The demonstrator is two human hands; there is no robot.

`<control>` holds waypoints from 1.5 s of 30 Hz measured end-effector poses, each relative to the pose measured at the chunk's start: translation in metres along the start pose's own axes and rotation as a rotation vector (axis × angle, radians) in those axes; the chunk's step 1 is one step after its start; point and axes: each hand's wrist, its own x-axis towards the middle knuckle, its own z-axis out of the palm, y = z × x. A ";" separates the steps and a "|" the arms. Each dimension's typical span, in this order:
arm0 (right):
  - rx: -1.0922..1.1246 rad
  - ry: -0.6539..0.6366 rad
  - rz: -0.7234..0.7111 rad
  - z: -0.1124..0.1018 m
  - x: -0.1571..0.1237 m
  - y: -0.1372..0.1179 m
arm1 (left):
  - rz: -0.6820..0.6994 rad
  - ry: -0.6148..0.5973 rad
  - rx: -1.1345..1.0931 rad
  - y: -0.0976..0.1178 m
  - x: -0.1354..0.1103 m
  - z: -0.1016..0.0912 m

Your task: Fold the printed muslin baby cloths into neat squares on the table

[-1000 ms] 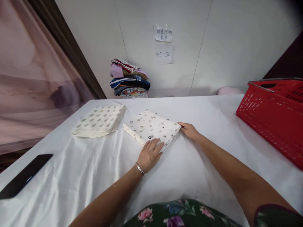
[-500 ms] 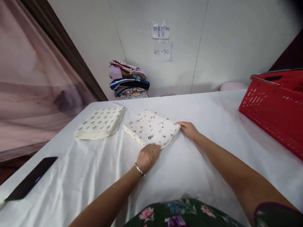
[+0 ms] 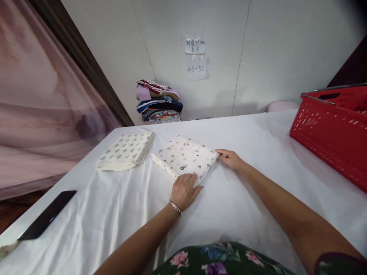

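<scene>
A folded white cloth (image 3: 186, 154) with small scattered prints lies on the white-covered table in front of me. My left hand (image 3: 185, 190) rests at its near corner, fingers flat on the edge and thumb spread away. At the right corner, my right hand (image 3: 231, 159) pinches the cloth between fingertips and thumb, with a small gap showing behind the tips. Left of it lies a second folded cloth (image 3: 126, 151), cream with rows of grey prints, touched by neither hand.
A red plastic basket (image 3: 329, 133) stands on the right of the table (image 3: 243, 214). A dark flat object (image 3: 47, 215) lies near the left edge. Behind the table rises a stack of folded fabrics (image 3: 159, 101). Pink curtains (image 3: 51, 114) hang at the left.
The left thumb has spread out from the cloth's near corner. The right fingers have loosened slightly at the right corner. The whole view has shifted a little; the cloth stays in place.
</scene>
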 end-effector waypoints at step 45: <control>0.115 0.046 -0.075 0.010 0.007 0.017 | -0.076 -0.075 0.109 0.003 0.002 -0.005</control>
